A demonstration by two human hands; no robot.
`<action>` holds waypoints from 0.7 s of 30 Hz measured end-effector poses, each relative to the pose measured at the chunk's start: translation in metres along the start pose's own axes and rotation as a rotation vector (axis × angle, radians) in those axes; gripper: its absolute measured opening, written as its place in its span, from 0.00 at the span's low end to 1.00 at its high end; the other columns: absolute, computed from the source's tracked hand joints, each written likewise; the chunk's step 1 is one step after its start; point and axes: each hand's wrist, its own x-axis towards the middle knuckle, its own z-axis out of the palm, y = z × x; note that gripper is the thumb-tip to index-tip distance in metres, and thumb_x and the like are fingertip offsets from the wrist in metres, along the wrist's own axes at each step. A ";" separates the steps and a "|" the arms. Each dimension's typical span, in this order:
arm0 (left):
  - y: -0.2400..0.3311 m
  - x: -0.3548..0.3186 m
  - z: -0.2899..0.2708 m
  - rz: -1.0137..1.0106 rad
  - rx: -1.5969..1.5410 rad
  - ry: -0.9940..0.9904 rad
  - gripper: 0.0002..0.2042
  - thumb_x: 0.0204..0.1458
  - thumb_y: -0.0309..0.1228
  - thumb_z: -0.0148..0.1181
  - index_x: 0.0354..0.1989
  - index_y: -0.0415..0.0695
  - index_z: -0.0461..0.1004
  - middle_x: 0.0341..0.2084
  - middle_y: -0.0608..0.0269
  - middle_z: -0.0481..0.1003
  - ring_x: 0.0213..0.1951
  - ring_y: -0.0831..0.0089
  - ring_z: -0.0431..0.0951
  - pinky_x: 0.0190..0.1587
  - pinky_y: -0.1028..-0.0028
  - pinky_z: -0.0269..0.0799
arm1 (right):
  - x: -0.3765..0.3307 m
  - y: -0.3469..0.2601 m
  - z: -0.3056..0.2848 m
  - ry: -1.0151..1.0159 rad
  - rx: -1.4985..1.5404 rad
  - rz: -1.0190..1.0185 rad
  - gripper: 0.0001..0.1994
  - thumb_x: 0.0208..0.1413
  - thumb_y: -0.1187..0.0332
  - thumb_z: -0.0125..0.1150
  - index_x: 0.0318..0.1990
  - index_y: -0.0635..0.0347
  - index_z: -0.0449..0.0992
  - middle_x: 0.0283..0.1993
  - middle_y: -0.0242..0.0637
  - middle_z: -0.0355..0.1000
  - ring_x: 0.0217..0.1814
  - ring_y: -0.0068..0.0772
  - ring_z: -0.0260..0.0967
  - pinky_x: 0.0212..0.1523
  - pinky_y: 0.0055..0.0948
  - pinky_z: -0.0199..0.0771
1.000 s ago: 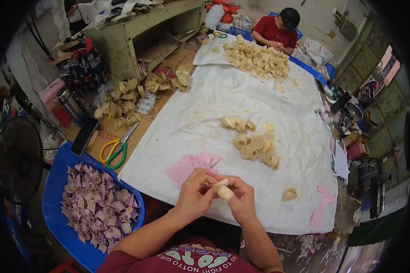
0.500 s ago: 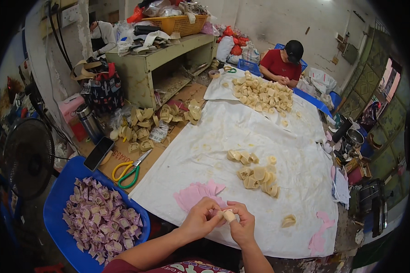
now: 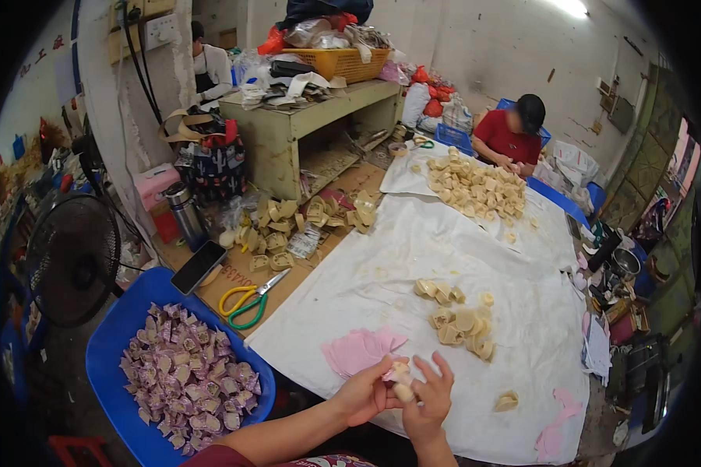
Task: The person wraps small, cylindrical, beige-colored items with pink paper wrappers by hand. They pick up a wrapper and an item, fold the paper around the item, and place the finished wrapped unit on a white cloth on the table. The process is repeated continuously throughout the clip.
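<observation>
Workshop floor, cluttered; white cloth [image 3: 413, 265] spread as the work surface, a blue tub [image 3: 113, 350] of purple-wrapped pieces at the left, scissors [image 3: 249, 300] with green and yellow handles on cardboard beside it.

Item in hand: one small cream-coloured piece [image 3: 401, 383], rounded, partly wrapped in pink paper, held above the cloth's near edge just beside the stack of pink wrappers [image 3: 358, 349].

Left hand [image 3: 362, 397]: closed around the piece from below. Right hand [image 3: 427, 401]: thumb and forefinger pinching it, the other fingers spread.

Loose cream pieces [image 3: 459, 319]: a pile further up the cloth.

Risk, as judged: the thin wrapper may tear or slip off if twisted unevenly; the piece could drop off the cloth edge.
</observation>
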 end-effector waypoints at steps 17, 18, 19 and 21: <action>0.003 -0.009 0.034 0.405 0.577 0.096 0.25 0.64 0.37 0.46 0.69 0.51 0.51 0.29 0.69 0.68 0.22 0.83 0.64 0.18 0.82 0.57 | -0.001 0.000 0.030 0.014 0.773 0.493 0.19 0.63 0.69 0.51 0.61 0.64 0.68 0.58 0.36 0.69 0.34 0.18 0.69 0.28 0.16 0.71; 0.007 -0.009 0.032 0.373 0.555 0.103 0.25 0.64 0.36 0.46 0.69 0.51 0.51 0.26 0.70 0.66 0.19 0.85 0.61 0.18 0.82 0.56 | 0.002 -0.002 0.026 -0.061 0.916 0.625 0.20 0.62 0.69 0.52 0.61 0.64 0.68 0.58 0.36 0.68 0.35 0.18 0.69 0.29 0.17 0.72; 0.007 -0.009 0.035 0.371 0.518 0.128 0.25 0.64 0.36 0.46 0.69 0.51 0.52 0.25 0.71 0.66 0.18 0.85 0.60 0.17 0.82 0.55 | 0.006 -0.004 0.016 -0.136 1.050 0.758 0.20 0.62 0.69 0.53 0.61 0.64 0.68 0.59 0.36 0.68 0.36 0.19 0.69 0.30 0.18 0.72; 0.006 -0.012 0.043 0.369 0.445 0.181 0.24 0.64 0.37 0.47 0.68 0.51 0.54 0.24 0.72 0.65 0.17 0.85 0.59 0.16 0.81 0.53 | 0.006 -0.005 0.012 -0.221 1.163 0.845 0.21 0.61 0.69 0.54 0.61 0.64 0.67 0.60 0.36 0.66 0.37 0.20 0.68 0.32 0.20 0.74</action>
